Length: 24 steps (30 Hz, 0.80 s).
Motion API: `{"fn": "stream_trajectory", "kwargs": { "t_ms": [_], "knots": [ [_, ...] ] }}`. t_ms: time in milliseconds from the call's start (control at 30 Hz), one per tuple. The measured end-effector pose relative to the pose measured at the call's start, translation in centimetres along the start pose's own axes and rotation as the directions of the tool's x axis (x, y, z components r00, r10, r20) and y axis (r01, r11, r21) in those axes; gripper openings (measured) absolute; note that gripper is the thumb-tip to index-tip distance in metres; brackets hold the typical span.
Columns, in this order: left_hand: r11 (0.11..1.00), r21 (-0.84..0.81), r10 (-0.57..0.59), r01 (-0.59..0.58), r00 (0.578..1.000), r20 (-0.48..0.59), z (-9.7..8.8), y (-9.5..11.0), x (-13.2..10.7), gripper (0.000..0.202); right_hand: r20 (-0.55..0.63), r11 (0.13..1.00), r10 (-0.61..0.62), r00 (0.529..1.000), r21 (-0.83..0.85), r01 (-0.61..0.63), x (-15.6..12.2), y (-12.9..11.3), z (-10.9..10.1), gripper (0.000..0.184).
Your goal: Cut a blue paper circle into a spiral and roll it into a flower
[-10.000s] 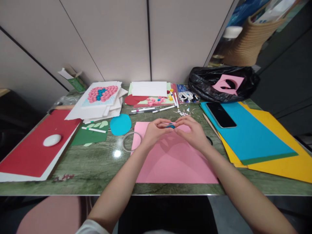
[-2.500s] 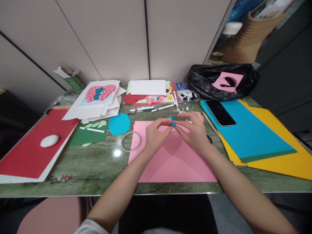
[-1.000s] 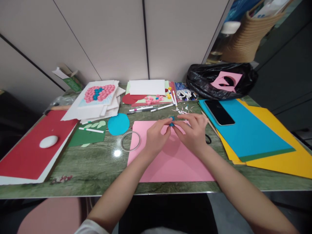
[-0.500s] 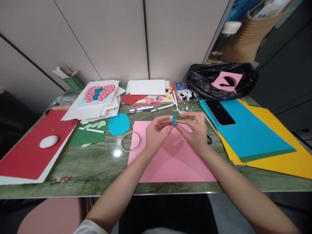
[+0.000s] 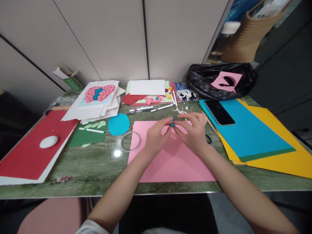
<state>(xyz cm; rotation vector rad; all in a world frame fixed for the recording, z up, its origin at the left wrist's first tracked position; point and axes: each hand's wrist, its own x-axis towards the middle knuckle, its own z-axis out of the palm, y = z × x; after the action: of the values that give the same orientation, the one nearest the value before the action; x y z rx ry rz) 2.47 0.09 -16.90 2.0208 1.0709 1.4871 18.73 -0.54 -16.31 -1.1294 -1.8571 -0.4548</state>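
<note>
Both hands meet over the far edge of a pink paper sheet (image 5: 170, 162) on the green marble table (image 5: 97, 162). My left hand (image 5: 156, 135) and my right hand (image 5: 192, 130) pinch a small rolled blue paper piece (image 5: 172, 123) between their fingertips. Only a sliver of the blue piece shows between the fingers. A clear tape ring (image 5: 131, 141) lies just left of my left hand. A blue paper circle (image 5: 118, 124) lies beyond the ring.
Blue and yellow sheets (image 5: 255, 136) with a phone (image 5: 219, 112) lie at right. A black bag (image 5: 219, 81) sits behind them. Markers (image 5: 151, 109), pink paper rolls (image 5: 153, 99), white boards with a pink-and-blue heart (image 5: 98, 92), red paper (image 5: 29, 152) and a white oval object (image 5: 48, 141) lie at left and back.
The hands have stayed together at the pink sheet's far edge, turning the small blue piece. Half a second ago more of it showed above the fingers; now the fingers cover most of it.
</note>
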Motion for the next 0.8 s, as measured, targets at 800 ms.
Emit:
{"fn": "stream_trajectory", "kwargs": {
  "t_ms": [800],
  "knots": [
    [0.929, -0.307, -0.222, 0.208, 0.975, -0.011, 0.39, 0.44, 0.09, 0.033, 0.01, 0.987, 0.131, 0.991, 0.089, -0.131, 0.21, -0.56, -0.16, 0.008]
  ]
}}
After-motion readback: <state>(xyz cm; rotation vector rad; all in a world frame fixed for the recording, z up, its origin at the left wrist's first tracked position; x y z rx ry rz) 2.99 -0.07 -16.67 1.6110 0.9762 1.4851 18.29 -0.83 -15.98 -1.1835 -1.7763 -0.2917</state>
